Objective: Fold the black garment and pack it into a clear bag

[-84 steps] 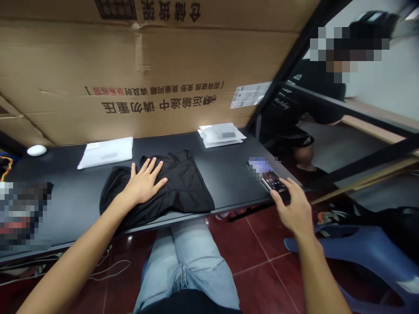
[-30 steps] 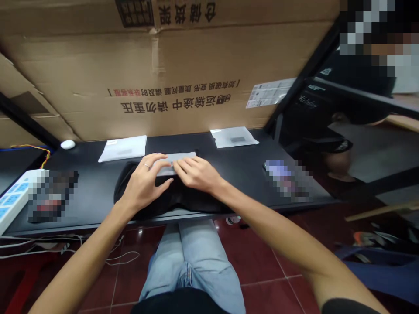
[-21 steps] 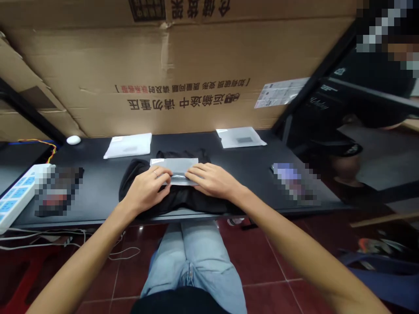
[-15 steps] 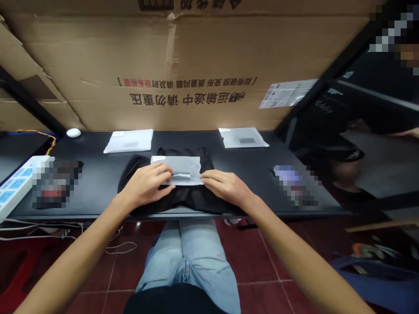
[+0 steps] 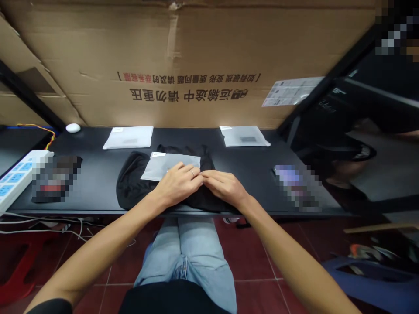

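The left hand lies across the lower edge of a frosted plastic bag, its fingers pressed together and lightly curved (a ring shows on one of them). The right hand rests on the black garment just beside the bag's lower right corner, its fingers also pressed together. The fingertips of the two hands meet or nearly meet at lower center. Neither hand clearly pinches anything, and I cannot tell whether they grip the cloth or only rest on it.

The bag lies flat on the garment, a little left of frame center, and the garment lies on a black desk. Two more bags sit along the desk's far edge: a white bag upper left of center and a frosted one to the right. Further left are a white mouse, a power strip and a pixelated object; another pixelated object lies at right. A large cardboard box fills the top of the frame. A person in dark clothes is at upper right, and the wearer's jeans show at bottom center.
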{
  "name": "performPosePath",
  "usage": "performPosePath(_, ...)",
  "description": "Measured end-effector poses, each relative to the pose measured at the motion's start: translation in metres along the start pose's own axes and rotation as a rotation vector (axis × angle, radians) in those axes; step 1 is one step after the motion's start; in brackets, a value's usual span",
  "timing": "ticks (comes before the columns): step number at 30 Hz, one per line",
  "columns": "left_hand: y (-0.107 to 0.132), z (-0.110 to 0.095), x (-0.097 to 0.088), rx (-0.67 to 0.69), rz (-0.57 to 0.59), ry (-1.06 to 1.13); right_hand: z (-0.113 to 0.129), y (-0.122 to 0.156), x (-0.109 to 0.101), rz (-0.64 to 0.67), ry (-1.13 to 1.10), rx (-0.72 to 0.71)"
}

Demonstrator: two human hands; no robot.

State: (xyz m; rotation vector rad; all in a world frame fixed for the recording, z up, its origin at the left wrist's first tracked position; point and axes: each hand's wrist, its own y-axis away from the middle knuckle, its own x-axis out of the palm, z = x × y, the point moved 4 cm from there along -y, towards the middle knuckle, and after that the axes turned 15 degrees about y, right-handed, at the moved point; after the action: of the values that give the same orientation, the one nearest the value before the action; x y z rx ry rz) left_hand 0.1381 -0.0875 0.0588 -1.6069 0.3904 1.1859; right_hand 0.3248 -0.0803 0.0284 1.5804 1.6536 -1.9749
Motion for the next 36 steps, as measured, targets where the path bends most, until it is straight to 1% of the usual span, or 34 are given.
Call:
performPosePath(4,0.005,0.003,-0.004,0.054,0.011,-0.031,0.001,-0.002,0.000,-0.001,0.001,-0.007)
performPosePath(10,0.020,0.013,-0.013,0.043,0.079,-0.042,0.000,-0.002,0.001,0.016,0.003,0.003)
performPosePath(13,0.031,0.021,-0.023,0.035,0.083,-0.055,-0.002,-0.002,0.000,0.011,0.006,0.026)
performPosePath(18,0.054,0.039,-0.044,0.032,0.081,-0.087,-0.005,-0.002,0.001,-0.003,-0.026,0.056)
performPosePath(24,0.081,0.059,-0.070,-0.026,0.082,-0.136,-0.010,0.001,0.002,0.002,-0.035,0.118)
performPosePath(30,0.112,0.077,-0.086,-0.144,0.121,-0.121,-0.010,0.002,0.001,0.033,-0.024,0.126)
performPosePath(33,0.117,0.082,-0.090,-0.211,0.112,-0.078,-0.011,0.000,0.001,0.036,-0.024,0.131)
performPosePath(36,0.110,0.080,-0.091,-0.255,0.079,0.000,-0.012,0.001,0.000,0.034,-0.032,0.155)
